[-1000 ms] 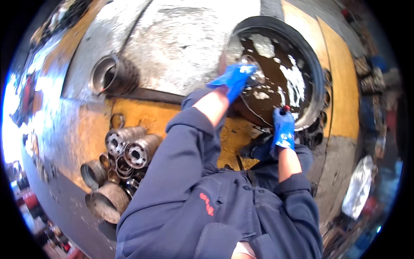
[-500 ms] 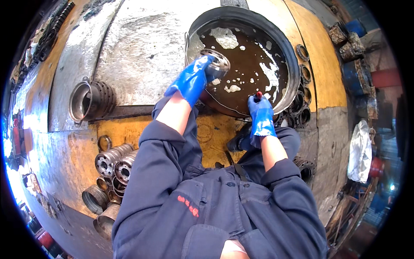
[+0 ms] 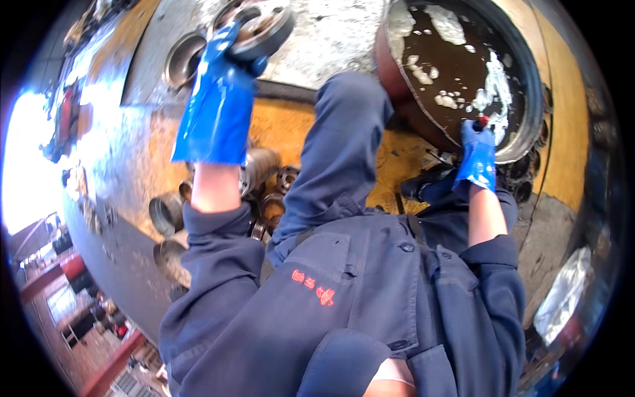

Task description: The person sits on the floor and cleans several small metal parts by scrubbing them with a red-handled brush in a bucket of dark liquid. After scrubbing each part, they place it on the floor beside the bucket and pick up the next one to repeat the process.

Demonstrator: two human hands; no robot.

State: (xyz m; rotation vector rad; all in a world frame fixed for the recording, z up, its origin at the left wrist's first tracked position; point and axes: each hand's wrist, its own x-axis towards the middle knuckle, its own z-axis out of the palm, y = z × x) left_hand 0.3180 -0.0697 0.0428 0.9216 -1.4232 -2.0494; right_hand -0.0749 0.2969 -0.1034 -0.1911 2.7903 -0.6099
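Note:
My left hand (image 3: 221, 79), in a long blue rubber glove, is raised at the upper left. Its fingers grip a thick round metal ring (image 3: 271, 36) with openings through its face, tilted in the air. Behind it on the bench surface lies a hollow metal cylinder (image 3: 180, 61), partly covered by the glove. At the near right edge of a big round tub (image 3: 390, 83) of brown, foamy liquid is my right hand (image 3: 477, 155), gloved too. It is closed around a small tool with a red end (image 3: 483, 121); the rest of that tool is hidden.
Below my left forearm, several metal cylinders (image 3: 261, 165) and rings lie on the yellow floor plate (image 3: 284, 122). Dark rings (image 3: 522, 173) rest against the tub's right side. A white plastic sack (image 3: 561, 298) lies at the far right. My knee (image 3: 354, 112) rises left of the tub.
My left hand has carried the metal ring away from over the tub, to the left. My right hand stays by the tub's near edge. The view has swung left.

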